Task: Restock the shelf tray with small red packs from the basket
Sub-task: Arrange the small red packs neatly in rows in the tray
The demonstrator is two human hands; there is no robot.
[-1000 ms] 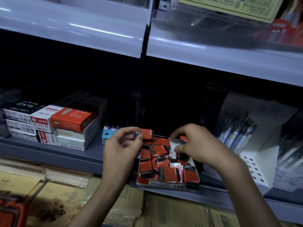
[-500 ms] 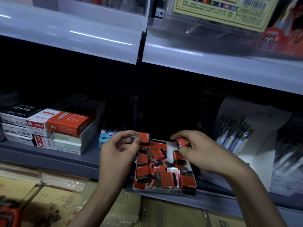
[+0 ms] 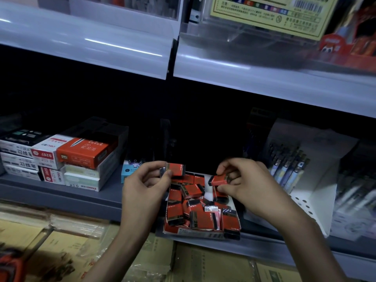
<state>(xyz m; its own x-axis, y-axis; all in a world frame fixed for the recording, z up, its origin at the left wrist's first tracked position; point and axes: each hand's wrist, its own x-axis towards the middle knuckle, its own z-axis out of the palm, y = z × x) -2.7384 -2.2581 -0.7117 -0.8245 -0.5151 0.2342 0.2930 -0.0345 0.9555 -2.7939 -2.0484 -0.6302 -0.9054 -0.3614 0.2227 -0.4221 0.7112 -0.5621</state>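
Your left hand [image 3: 146,186] grips one small red pack [image 3: 176,169] between thumb and curled fingers, holding it just above the back left corner of the shelf tray [image 3: 195,234]; your right hand [image 3: 250,188] pinches a second red pack [image 3: 219,180] between thumb and forefinger over the back right part of the tray, its other fingers curled in; the two hands are near each other but apart. The tray sits at the front edge of the grey shelf [image 3: 81,197], its front wall overhanging the lip slightly; inside it a heap of red packs [image 3: 191,210] lies jumbled, some flat, some tilted, with bare white floor showing at the back. Toward the left end of the shelf stands a stack of stationery boxes [image 3: 81,153], an orange one on top; a small blue box [image 3: 129,171] sits just beside your left hand; to the right of the tray a white display carton [image 3: 317,200] holds upright pens [image 3: 289,165]; cardboard cartons [image 3: 203,261] lie below the shelf.
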